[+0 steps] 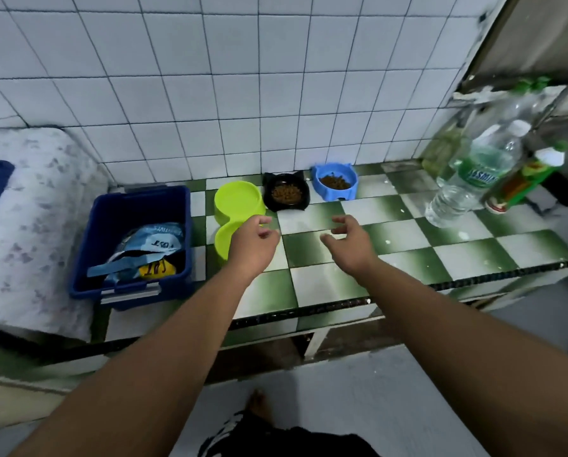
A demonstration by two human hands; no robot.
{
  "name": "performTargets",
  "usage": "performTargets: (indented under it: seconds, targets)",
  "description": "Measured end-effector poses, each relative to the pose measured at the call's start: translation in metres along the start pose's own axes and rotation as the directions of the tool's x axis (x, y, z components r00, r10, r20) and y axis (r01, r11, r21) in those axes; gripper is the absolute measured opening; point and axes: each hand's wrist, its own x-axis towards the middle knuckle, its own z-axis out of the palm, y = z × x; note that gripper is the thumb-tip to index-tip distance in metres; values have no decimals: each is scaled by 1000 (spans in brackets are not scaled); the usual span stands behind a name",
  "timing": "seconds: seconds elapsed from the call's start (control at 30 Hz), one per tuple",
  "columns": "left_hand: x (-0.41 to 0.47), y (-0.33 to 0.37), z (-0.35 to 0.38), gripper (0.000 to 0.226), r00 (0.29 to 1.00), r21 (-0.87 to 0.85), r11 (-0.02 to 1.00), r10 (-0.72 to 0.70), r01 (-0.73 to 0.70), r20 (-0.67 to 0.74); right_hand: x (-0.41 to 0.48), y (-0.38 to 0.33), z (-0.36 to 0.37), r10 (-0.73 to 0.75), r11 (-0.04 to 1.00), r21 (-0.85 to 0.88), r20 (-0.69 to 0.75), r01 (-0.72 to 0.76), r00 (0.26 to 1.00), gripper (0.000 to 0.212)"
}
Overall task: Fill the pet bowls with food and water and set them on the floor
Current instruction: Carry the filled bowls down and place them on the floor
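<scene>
Nearest you, below both forearms, the dark front edge of the counter [341,306] runs across, with the floor [358,390] under it. Your left hand [254,242] and right hand [350,244] hover over the checkered tiles, both with fingers loosely curled and gripping nothing. Between them lies a bare stretch of tile, and more open counter spreads out to the right of your right hand.

The lime double bowl [238,201] sits at your left hand, its near compartment partly hidden by your fingers; whether they touch it you cannot tell. Left of that hand, just beside the bowl, stands the blue bin [137,206] holding food bags [150,245].

Just beyond your left fingertips is the black bowl [305,194] with kibble, touching the lime bowl's far compartment. Beyond your right hand, against the tiled wall [243,94], the blue bowl [330,194] also holds kibble. Far to the right, a water bottle [467,183] stands near a green carton [523,183].
</scene>
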Motion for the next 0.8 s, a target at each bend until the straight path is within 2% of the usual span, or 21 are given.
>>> performTargets:
  seconds: [0.2, 0.37, 0.63, 0.8]
  targets:
    - [82, 13, 40, 55, 998, 80, 996, -32, 28, 50, 65, 19, -37, 148, 989, 5, -93, -149, 985, 47]
    - [127, 5, 65, 76, 990, 173, 982, -94, 75, 107, 131, 30, -50, 190, 981, -14, -88, -192, 978, 46]
    - [170, 2, 106, 85, 969, 281, 928, -242, 247, -53, 239, 38, -47, 187, 980, -65, 6, -186, 982, 51]
    - [185, 5, 128, 95, 938, 180, 922, -325, 342, -118, 279, 50, -46, 216, 972, -105, 26, -212, 976, 57]
